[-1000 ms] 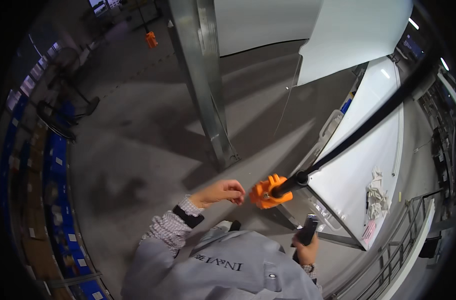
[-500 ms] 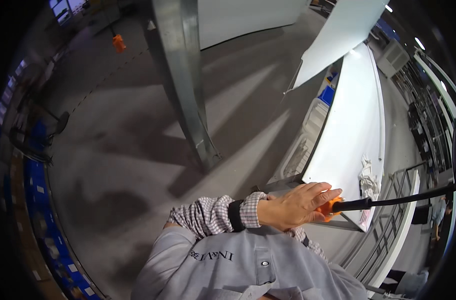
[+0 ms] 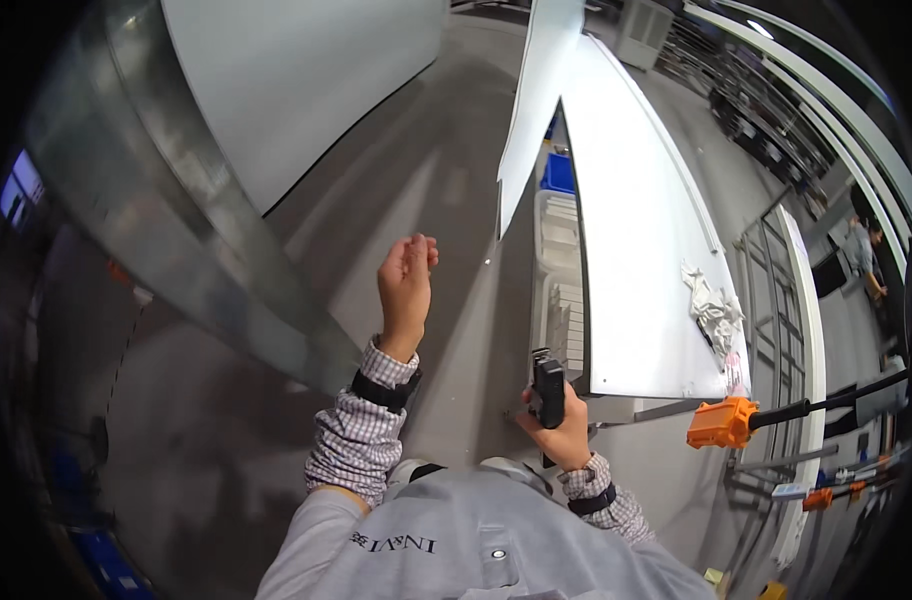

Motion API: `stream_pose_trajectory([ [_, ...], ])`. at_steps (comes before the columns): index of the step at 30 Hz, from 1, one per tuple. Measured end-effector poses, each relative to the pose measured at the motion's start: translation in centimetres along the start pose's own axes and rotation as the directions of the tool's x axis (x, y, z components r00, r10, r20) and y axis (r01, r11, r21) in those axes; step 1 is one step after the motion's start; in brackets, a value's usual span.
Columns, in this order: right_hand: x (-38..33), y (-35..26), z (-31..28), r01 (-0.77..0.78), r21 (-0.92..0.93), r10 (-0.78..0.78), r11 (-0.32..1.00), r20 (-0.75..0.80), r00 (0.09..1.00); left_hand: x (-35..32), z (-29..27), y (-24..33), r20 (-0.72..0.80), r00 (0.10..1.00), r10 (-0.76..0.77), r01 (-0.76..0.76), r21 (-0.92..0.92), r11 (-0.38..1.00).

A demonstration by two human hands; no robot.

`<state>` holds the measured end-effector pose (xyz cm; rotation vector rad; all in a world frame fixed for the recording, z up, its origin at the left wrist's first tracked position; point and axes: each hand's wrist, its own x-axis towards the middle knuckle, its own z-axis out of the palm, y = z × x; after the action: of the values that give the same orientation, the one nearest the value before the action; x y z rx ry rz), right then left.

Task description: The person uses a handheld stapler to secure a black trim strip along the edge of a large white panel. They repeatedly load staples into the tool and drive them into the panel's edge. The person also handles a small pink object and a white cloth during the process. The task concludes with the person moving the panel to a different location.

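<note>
A grey concrete floor [image 3: 426, 200] fills the frame's middle, with a white panel [image 3: 636, 250] at right bearing a crumpled rag [image 3: 714, 312]. At lower centre the right hand [image 3: 561, 430] grips a black handheld tool [image 3: 548, 392], its long axis vertical, pointing up-frame. The left hand [image 3: 406, 285] is raised, empty, fingers together. An orange-headed clamp [image 3: 721, 422] sits lower right.

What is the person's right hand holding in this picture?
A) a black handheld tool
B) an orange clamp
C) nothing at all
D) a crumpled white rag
A: the right hand grips a black handheld tool, while the orange clamp sits apart by the white panel and the rag lies on it.
</note>
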<state>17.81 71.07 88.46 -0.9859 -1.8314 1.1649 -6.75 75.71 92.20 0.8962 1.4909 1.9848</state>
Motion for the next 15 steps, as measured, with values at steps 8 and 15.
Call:
stream_pose_trajectory([
  [8,0.5,-1.0,-0.7,-0.091,0.087,0.116,0.992,-0.353,0.929,7.3,2.7,-9.0,0.816,0.381,-0.435,0.871,-0.159,0.464],
  [15,1.3,1.6,-3.8,-0.133,0.058,0.145,0.989,-0.413,0.899,7.5,4.4,-13.8,0.922,0.384,0.039,0.914,-0.386,0.125],
])
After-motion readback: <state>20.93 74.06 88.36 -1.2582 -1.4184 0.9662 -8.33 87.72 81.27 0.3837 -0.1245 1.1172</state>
